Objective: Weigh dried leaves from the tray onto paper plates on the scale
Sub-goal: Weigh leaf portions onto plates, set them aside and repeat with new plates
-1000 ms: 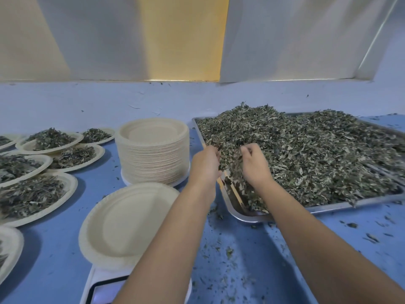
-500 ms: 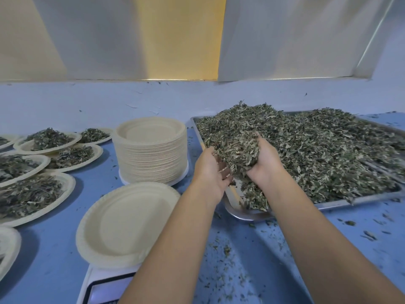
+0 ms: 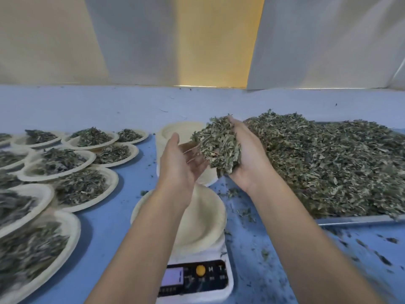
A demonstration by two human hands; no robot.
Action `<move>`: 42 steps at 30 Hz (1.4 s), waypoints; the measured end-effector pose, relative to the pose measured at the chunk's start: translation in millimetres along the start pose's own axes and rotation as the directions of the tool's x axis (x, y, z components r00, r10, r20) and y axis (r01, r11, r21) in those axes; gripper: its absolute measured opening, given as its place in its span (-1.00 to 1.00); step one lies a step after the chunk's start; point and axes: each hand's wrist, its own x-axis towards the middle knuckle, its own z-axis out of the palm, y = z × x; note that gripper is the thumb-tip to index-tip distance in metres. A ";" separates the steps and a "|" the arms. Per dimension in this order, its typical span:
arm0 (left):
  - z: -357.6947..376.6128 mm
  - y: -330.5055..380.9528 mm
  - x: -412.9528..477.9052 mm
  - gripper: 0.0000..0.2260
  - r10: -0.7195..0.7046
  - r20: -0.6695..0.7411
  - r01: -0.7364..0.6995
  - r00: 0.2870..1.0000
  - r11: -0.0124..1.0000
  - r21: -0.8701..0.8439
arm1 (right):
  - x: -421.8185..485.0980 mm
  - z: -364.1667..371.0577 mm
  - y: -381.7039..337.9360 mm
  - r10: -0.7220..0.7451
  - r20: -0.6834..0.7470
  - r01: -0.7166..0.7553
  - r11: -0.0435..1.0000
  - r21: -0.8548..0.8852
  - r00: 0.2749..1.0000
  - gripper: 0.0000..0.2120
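Observation:
My right hand (image 3: 248,160) cups a loose handful of dried leaves (image 3: 217,144) in its palm, lifted clear of the tray. My left hand (image 3: 180,164) is held palm-in beside the handful, fingers relaxed and just touching its lower edge. Both hands hover above an empty paper plate (image 3: 205,222) that sits on the white digital scale (image 3: 197,279), whose display is lit. The metal tray (image 3: 355,218) to the right is heaped with dried leaves (image 3: 328,170).
A tall stack of empty paper plates (image 3: 175,129) stands behind my hands. Several plates filled with leaves (image 3: 81,187) crowd the left side of the blue table (image 3: 114,216). Loose leaf crumbs are scattered around the scale and in front of the tray.
My hands have lifted the handful out of the tray and carried it left, over the plate on the scale. The view has swung left and down, showing the scale's display.

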 end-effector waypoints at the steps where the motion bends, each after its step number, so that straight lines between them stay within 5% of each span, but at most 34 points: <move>1: -8.6 5.1 0.2 -0.63 0.040 -0.028 -0.040 0.999 0.999 0.011 | -1.3 6.2 3.4 -0.010 0.009 0.010 0.998 -0.058 1.000 -0.84; 9: -42.5 21.5 0.3 -0.60 0.201 -0.138 -0.178 0.970 0.970 0.166 | -8.9 28.7 38.9 -0.192 0.294 0.338 0.724 -0.602 0.936 -0.85; 18: -52.1 26.8 3.1 -0.61 0.186 -0.181 -0.149 0.966 0.969 0.197 | -18.0 22.9 62.2 0.015 0.524 0.496 0.301 -0.815 0.851 -0.88; 25: -55.3 28.4 -0.4 -0.63 0.155 -0.163 -0.122 0.974 0.973 0.196 | -23.1 20.9 66.3 0.190 0.486 0.433 0.262 -0.862 0.853 -0.84; 33: -55.8 28.4 0.4 -0.64 0.153 -0.178 -0.118 0.972 0.975 0.189 | -25.1 20.8 59.7 0.150 0.514 0.452 0.315 -0.835 0.845 -0.83; 42: -57.6 29.1 1.8 -0.64 0.150 -0.203 -0.111 0.968 0.975 0.193 | -21.9 22.1 54.2 -0.085 0.407 0.368 0.624 -0.689 0.909 -0.91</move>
